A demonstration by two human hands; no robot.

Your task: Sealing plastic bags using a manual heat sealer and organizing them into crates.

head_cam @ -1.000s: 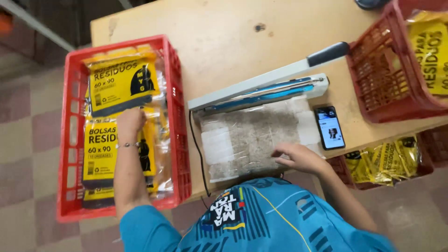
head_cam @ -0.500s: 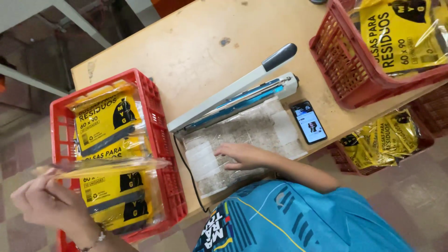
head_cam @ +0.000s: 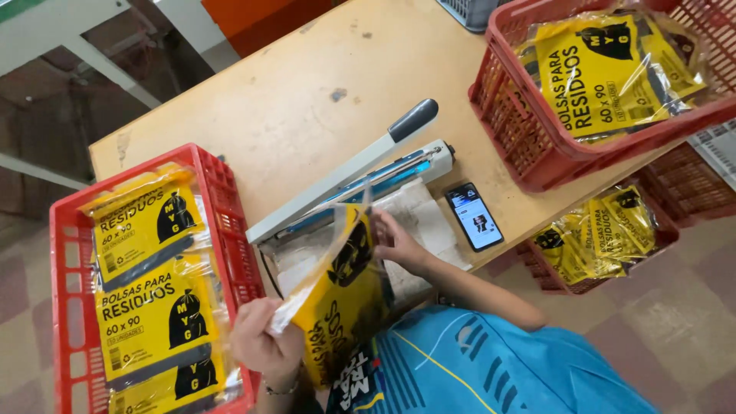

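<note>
My left hand (head_cam: pixel 264 343) and my right hand (head_cam: pixel 396 241) together hold a yellow packet in clear plastic (head_cam: pixel 337 291) over the front of the table. The left hand grips its near end, the right hand its far end. The packet's clear open edge lies close to the heat sealer (head_cam: pixel 360 180), whose arm with a dark handle is raised. The packet hides part of the grey pad in front of the sealer.
A red crate (head_cam: pixel 69 307) on my left holds several more yellow packets. Another red crate (head_cam: pixel 521 115) with packets stands on the wooden table (head_cam: pixel 291 100) at the right, and a lower one (head_cam: pixel 659 222) sits below it. A phone (head_cam: pixel 474 216) lies beside the sealer.
My left hand has carried a packet from the left crate to the middle. My right hand has left the pad and taken hold of the packet's far end.
</note>
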